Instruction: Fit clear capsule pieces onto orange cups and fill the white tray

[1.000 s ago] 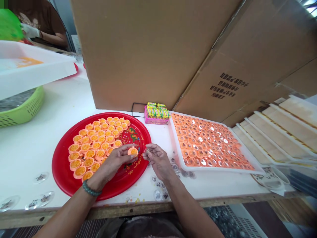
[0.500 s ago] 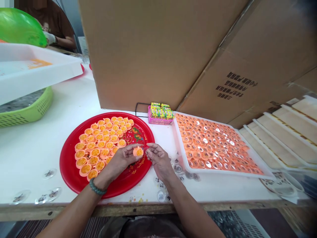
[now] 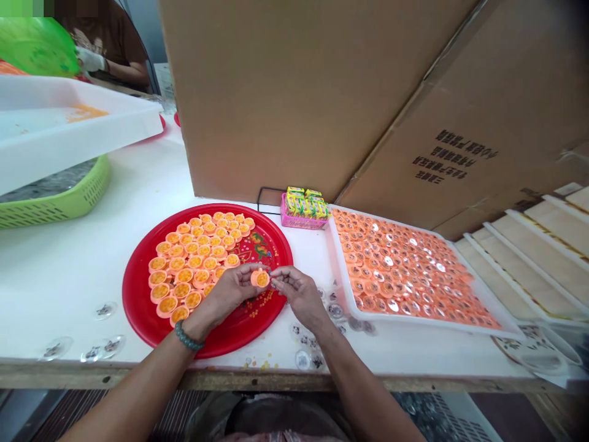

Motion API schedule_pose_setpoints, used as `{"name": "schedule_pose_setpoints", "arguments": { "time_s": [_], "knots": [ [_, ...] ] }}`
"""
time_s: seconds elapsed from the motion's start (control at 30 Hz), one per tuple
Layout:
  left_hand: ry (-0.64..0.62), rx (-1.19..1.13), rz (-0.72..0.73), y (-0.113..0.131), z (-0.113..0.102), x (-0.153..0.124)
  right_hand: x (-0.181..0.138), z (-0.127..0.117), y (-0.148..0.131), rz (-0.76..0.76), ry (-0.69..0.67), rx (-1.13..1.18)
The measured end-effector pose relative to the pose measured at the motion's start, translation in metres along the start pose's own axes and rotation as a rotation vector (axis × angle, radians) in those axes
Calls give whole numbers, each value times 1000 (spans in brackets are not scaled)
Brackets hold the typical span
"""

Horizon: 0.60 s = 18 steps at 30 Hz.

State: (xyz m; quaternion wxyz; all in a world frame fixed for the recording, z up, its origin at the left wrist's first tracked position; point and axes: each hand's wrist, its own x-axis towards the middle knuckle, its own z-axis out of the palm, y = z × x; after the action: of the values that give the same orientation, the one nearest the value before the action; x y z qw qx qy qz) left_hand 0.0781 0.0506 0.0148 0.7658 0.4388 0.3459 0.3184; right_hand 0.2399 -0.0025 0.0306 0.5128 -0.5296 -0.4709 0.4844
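Over the right part of a round red tray (image 3: 133, 288), my left hand (image 3: 230, 294) pinches a small round orange plastic case (image 3: 262, 279) with yellow bits inside. Its face is turned up toward me. My right hand (image 3: 299, 298) is closed in a pinch close beside the case's right edge; whatever lies between those fingertips is too small to make out. Many similar orange cases (image 3: 183, 291) with yellow bits lie on the red tray, left of and behind my hands. Loose clear discs with dark prints (image 3: 335, 311) are scattered by my right wrist.
A white tray (image 3: 414, 321) of orange cases topped with printed discs stands right. Behind are a pink basket (image 3: 304, 222) of yellow-green packets and tall cardboard (image 3: 294, 98). At left are more discs (image 3: 105, 310), a green basket (image 3: 55, 209), a white tray (image 3: 92, 144) and a gloved co-worker (image 3: 92, 60).
The view has shifted slightly, so the table's contents appear farther right. Both hands stay together at the orange case. The co-worker's green bowl has tilted.
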Motion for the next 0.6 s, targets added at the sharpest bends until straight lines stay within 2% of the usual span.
{"name": "schedule_pose_setpoints", "arguments": {
  "time_s": [0.13,0.43,0.6],
  "knots": [
    [-10,-36,-15,-1,1,0,3,1,1,40,-21,-9],
    [-24,3,13,-4,5,3,11,14,2,37,96,6],
    [-54,3,40,-2,4,0,12,14,-6,57,97,16]
  ]
}}
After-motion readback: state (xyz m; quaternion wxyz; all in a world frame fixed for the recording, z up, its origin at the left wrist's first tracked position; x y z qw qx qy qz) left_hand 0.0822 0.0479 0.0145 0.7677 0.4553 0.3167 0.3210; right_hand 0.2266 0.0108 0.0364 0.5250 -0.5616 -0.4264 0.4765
